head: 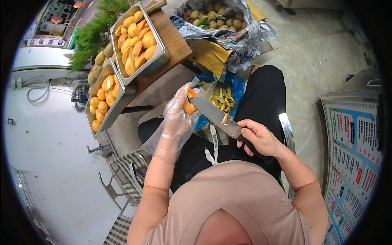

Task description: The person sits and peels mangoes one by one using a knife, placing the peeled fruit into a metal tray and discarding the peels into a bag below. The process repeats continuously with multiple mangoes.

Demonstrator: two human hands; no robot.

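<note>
In a clear plastic glove, my left hand [179,110] holds a peeled orange sapodilla-like fruit [189,105] with a dark slit in it. My right hand [258,137], bare, grips the black handle of a broad kitchen knife [217,116]. The blade's tip end lies at the fruit, and bits of fruit cling to the steel. Beneath the blade, a blue plastic bag [239,88] holds yellow-green peelings [222,98]. Peeled orange fruits fill two steel trays, the larger [162,50] on the wooden table and the smaller [119,101] beside it at the left.
Unpeeled brown fruits [211,18] lie in a newspaper-lined container [245,43] beyond the bag. The wooden table [171,33] stands at upper left, near a green plant [92,39]. Checked folding chairs [128,174] are at my left; a printed menu board [349,147] is at my right.
</note>
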